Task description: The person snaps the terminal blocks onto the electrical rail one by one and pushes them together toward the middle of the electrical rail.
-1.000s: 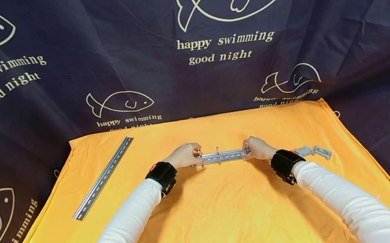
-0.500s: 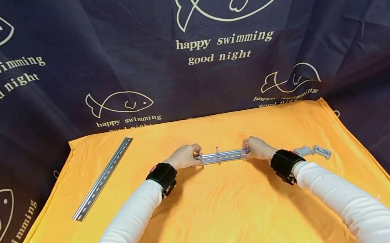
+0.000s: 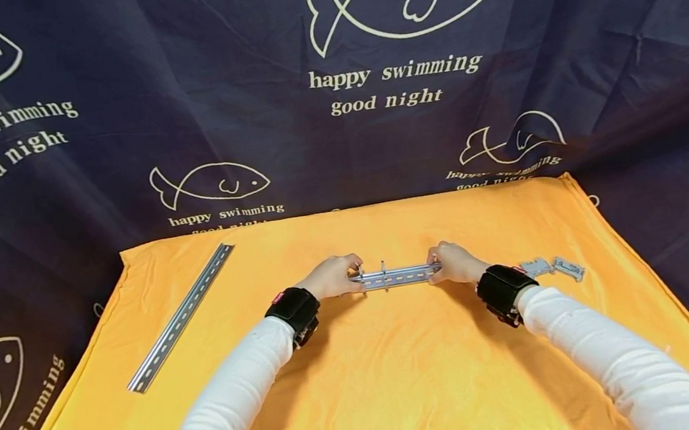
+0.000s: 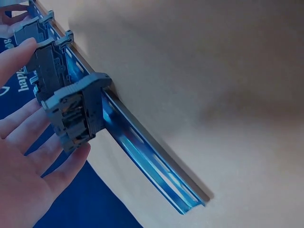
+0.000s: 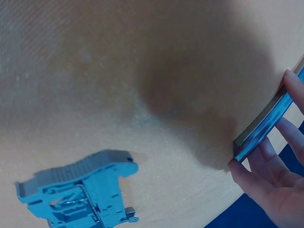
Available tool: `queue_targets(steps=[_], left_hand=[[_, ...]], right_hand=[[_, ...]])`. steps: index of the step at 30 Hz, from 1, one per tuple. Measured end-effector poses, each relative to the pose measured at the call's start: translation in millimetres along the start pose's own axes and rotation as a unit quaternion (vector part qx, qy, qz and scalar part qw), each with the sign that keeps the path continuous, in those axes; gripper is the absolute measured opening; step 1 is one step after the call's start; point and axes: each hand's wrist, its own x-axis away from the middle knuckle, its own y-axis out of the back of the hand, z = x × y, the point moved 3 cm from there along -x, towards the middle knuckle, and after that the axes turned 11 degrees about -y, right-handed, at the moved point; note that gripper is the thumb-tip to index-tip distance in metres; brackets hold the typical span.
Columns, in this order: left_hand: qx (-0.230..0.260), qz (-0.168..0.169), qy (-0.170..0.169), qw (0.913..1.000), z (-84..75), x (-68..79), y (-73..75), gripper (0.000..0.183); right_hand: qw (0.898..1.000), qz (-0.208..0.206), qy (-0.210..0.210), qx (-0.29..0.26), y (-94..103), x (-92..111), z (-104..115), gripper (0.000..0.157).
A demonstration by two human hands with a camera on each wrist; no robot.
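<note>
A slotted metal DIN rail point(image 3: 406, 276) runs crosswise between both hands. My right hand point(image 3: 455, 263) grips its right end, thumb on one edge and fingers along the other, as the right wrist view shows. Grey terminal blocks sit on the rail. My left hand point(image 3: 330, 277) holds a middle terminal block point(image 4: 51, 71) between thumb and fingers. Its lower fingers lie by a nearer grey block point(image 4: 78, 111), which the hand mostly hides in the head view. Further along the rail stands another terminal block point(image 4: 32, 31), a short gap from the middle one.
A second, longer DIN rail point(image 3: 181, 318) lies slanted at the left of the orange cloth point(image 3: 394, 390). Right of my right hand lie two loose grey terminal blocks, one nearer point(image 3: 536, 267) and one further right point(image 3: 569, 269). A dark printed curtain point(image 3: 278, 107) hangs behind.
My left hand has slid slightly right along the rail, and the block it holds now stands closer to the far block. My right hand and the rail's right end have stayed in place.
</note>
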Motion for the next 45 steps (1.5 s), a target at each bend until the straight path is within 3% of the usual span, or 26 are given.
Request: queue_targets(steps=[18,45], left_hand=[[-0.024,-0.005,-0.024,0.9994,-12.1,-10.0,-3.8,0.051],[-0.024,-0.001,-0.02,0.9995,-17.4,-21.4,-11.2,0.052]], right_hand=[[1.0,0.001,-0.005,-0.003,0.0,0.0,1.0,0.027],[1.0,0.006,0.0,0.0,1.4,-1.1,-0.4,0.028]])
